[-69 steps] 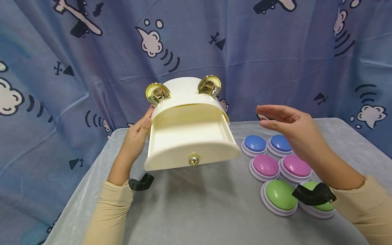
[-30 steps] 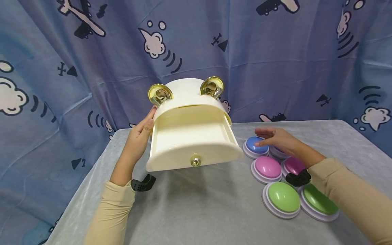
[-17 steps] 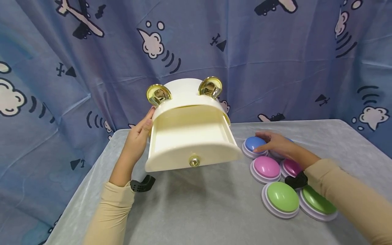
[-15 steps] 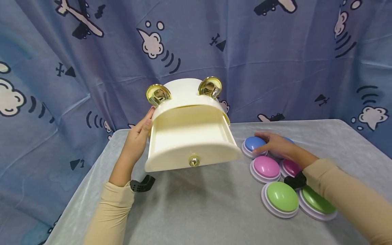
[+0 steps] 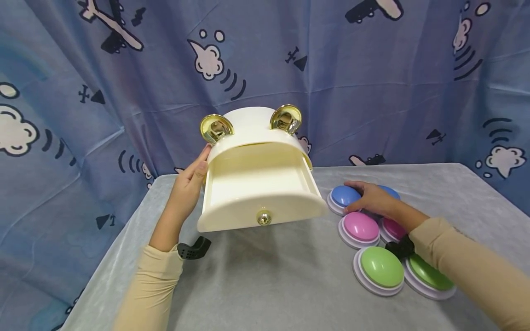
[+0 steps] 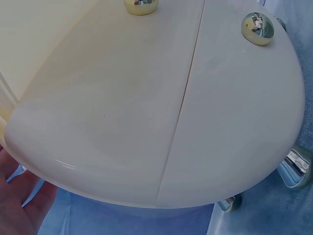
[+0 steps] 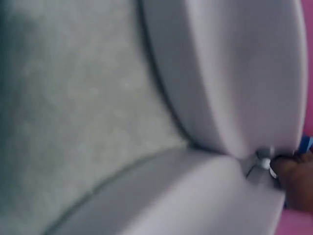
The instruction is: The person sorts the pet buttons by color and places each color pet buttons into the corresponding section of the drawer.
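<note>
My left hand (image 5: pixel 186 186) holds a cream-white box (image 5: pixel 250 119) with two gold ear-like cups by its left side, tilted toward me. Its drawer (image 5: pixel 236 214), with a gold knob (image 5: pixel 263 218), is pulled out and holds nothing. In the left wrist view a smooth panel (image 6: pixel 122 107) of the box fills the frame, with left-hand fingers (image 6: pixel 29 205) at its edge. On the right, my right hand (image 5: pixel 374 200) grips the back-left blue button (image 5: pixel 344 196), thumb at the near rim, fingers at the far side. Part of its white base is hidden.
Beside it sits a second blue button (image 5: pixel 390 191), partly covered by the hand. Nearer stand two pink buttons (image 5: pixel 360 226) and two green buttons (image 5: pixel 382 266) in pairs on the grey cloth-covered table (image 5: pixel 281 285). A blue printed curtain (image 5: pixel 352 92) hangs behind.
From raised above the table, my right hand has come down onto the back-left blue button, and its thumb has lowered to the rim. The left hand and box have stayed in place.
</note>
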Demonstrator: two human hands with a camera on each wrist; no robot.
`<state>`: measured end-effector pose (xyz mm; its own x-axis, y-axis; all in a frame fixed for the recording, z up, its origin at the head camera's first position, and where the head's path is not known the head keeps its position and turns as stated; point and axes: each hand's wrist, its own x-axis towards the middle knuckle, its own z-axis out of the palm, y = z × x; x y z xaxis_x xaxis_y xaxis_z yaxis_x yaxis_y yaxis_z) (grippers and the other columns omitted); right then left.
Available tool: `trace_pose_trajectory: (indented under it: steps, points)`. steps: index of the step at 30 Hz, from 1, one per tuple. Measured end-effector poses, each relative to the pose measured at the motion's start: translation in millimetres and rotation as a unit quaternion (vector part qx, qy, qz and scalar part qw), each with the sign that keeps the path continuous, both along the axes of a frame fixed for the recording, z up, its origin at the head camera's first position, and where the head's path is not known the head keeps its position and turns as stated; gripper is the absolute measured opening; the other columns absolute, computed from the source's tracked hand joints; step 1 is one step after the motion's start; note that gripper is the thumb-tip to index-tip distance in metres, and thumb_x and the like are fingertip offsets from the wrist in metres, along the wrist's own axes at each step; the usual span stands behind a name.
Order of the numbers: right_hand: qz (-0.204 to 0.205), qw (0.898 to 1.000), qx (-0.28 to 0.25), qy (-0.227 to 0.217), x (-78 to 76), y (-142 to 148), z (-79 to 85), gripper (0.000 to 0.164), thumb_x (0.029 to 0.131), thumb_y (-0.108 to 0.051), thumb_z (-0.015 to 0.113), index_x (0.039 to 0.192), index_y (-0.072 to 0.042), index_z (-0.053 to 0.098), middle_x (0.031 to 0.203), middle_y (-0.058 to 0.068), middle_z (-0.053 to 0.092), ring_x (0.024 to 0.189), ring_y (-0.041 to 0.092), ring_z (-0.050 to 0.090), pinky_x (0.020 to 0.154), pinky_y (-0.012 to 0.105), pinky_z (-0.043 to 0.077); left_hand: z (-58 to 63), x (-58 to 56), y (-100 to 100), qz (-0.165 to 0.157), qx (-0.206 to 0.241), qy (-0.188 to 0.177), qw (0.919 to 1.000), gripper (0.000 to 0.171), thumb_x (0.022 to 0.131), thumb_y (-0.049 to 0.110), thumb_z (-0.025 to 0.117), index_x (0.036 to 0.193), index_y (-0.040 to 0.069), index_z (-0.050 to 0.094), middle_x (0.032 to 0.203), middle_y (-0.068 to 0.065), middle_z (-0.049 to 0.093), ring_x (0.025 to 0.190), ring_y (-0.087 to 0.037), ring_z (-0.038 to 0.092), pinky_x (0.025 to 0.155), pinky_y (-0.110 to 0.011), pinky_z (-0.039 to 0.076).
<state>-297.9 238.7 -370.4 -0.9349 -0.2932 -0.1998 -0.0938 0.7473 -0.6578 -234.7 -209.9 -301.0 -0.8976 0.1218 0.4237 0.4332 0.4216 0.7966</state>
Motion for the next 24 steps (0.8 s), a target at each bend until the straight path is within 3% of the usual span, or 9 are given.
trace_pose_trajectory:
  steps: [8,13,17,24]
  points:
    - [-0.032,0.998,-0.013,0.051,-0.7,-8.8,11.0,0.094,0.077,-0.031,0.084,0.149,0.006,0.036,0.147,0.036,0.04,0.131,0.049,0.045,0.111,0.062,0.038,-0.5,-0.6,-0.5,0.001,0.003,0.004,1.0,0.048,0.11,0.034,0.033,0.155,0.017,0.035,0.163,0.005,0.029,0.151,-0.009,0.025,0.126,-0.033,0.021]
    - [-0.043,0.997,0.001,0.067,2.0,-12.6,36.0,0.097,0.077,-0.037,0.084,0.151,0.0,0.036,0.151,0.034,0.036,0.131,0.049,0.045,0.109,0.062,0.041,0.8,0.4,0.7,0.0,0.004,0.009,1.0,0.048,0.11,0.033,0.033,0.155,0.016,0.035,0.163,0.003,0.029,0.151,-0.01,0.025,0.126,-0.033,0.021]
    - [-0.042,0.997,-0.018,0.065,9.3,-14.9,56.7,0.096,0.078,-0.039,0.084,0.153,-0.005,0.034,0.158,0.029,0.03,0.137,0.047,0.041,0.109,0.062,0.041,1.8,0.6,1.2,-0.001,0.004,0.009,1.0,0.048,0.11,0.033,0.033,0.155,0.016,0.034,0.163,0.005,0.029,0.151,-0.01,0.025,0.126,-0.032,0.021]
    - [-0.059,0.993,-0.06,0.079,24.9,-21.7,92.0,0.091,0.082,-0.044,0.08,0.155,-0.013,0.035,0.154,0.024,0.039,0.136,0.042,0.044,0.108,0.06,0.043,0.9,0.3,1.2,-0.002,0.004,0.004,1.0,0.048,0.11,0.033,0.033,0.155,0.016,0.034,0.163,0.005,0.029,0.151,-0.009,0.024,0.126,-0.033,0.021]
